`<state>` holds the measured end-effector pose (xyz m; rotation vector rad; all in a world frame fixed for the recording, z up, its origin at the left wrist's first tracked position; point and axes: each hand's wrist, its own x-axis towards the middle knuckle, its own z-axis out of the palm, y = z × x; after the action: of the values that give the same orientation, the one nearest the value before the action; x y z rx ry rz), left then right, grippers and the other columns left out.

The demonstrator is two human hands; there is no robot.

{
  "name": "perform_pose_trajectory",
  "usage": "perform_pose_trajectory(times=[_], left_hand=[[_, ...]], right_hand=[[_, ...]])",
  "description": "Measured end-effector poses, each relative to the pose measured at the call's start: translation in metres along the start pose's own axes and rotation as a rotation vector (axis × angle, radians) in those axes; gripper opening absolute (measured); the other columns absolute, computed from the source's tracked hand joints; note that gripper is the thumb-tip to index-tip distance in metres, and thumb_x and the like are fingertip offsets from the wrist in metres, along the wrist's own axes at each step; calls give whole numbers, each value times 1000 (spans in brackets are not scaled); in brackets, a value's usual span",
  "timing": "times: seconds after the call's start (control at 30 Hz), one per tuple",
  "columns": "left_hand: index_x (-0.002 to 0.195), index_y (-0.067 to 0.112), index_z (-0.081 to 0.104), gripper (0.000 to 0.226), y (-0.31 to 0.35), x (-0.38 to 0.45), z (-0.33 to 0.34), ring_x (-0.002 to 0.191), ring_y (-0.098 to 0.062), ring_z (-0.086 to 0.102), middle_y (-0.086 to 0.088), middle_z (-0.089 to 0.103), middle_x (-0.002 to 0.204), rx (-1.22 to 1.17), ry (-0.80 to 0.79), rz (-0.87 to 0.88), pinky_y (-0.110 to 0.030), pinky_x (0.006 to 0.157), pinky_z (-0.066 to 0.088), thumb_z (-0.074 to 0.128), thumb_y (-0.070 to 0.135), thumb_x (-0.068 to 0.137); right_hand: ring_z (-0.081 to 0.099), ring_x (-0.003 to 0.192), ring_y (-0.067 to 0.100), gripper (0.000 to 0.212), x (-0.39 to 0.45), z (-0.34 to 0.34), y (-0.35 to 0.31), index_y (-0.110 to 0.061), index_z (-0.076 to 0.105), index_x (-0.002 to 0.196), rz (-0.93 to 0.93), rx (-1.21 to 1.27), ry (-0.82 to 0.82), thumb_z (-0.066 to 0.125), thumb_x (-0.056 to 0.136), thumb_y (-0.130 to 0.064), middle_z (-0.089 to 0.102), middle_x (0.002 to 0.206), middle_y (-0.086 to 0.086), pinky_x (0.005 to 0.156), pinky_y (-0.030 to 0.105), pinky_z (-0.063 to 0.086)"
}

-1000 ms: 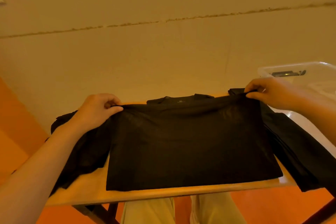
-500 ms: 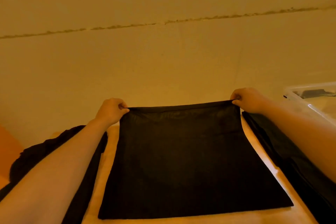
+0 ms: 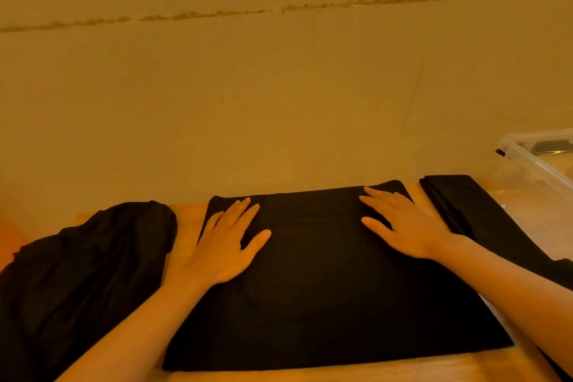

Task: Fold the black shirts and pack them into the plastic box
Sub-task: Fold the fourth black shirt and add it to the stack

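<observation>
A black shirt [image 3: 325, 282] lies folded in half and flat on the wooden table [image 3: 356, 374] in front of me. My left hand [image 3: 226, 245] rests flat on its far left part, fingers straight and spread. My right hand [image 3: 403, 223] presses flat on its far right part, fingers spread too. A crumpled pile of black shirts [image 3: 77, 273] lies at the left. A folded black shirt [image 3: 483, 220] lies at the right. The clear plastic box [image 3: 539, 164] stands at the far right edge.
A plain beige wall [image 3: 279, 87] rises right behind the table's far edge. The plastic box holds a dark item, only partly in view. The table's near edge runs along the bottom of the view.
Both hands carried the shirt's hem up to the far edge, let go of it, and now lie flat on the folded cloth. The camera has tilted down and closer.
</observation>
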<state>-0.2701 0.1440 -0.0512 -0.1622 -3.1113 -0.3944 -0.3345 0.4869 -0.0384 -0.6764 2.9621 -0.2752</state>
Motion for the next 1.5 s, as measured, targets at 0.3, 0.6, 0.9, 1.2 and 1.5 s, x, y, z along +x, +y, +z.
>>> perform_pose_trajectory(times=[0.3,0.6,0.9,1.2,1.5], left_hand=[[151,39,-4,101,3,-65,12,145,-5,-14,12,-10,160,101,-60,-22,-32,120,-5,-13,89,64],[150,40,-8,102,26,-123,10,145,-7,-16,12,-14,159,61,-120,-52,-33,119,-7,-10,90,62],[154,32,0,79,48,-60,15,147,-13,-11,5,-7,162,131,-108,-93,-41,121,-3,14,75,88],[154,32,3,97,39,-17,16,148,-13,-10,5,-6,162,142,-93,-127,-41,121,-3,12,86,74],[153,27,14,71,49,-48,8,148,-11,0,4,6,162,78,83,-50,-36,121,1,17,65,94]], right_hand=[[-12,144,5,73,-64,24,-14,-40,1,149,20,-23,-43,5,83,-71,-6,158,-15,116,33,-9],[-10,144,5,74,-121,22,-27,-38,4,150,19,-9,-80,10,83,-70,-6,158,-15,116,32,-8],[-9,146,13,67,-67,26,-39,-34,5,152,118,-30,-27,16,94,-65,-5,160,-7,119,42,-6],[-7,147,13,68,-31,24,-19,-33,8,152,175,-44,-13,18,94,-65,-2,160,-7,118,41,-6],[-2,147,13,62,-68,18,-45,-29,13,152,70,-17,61,24,98,-56,2,160,-5,119,39,-1]])
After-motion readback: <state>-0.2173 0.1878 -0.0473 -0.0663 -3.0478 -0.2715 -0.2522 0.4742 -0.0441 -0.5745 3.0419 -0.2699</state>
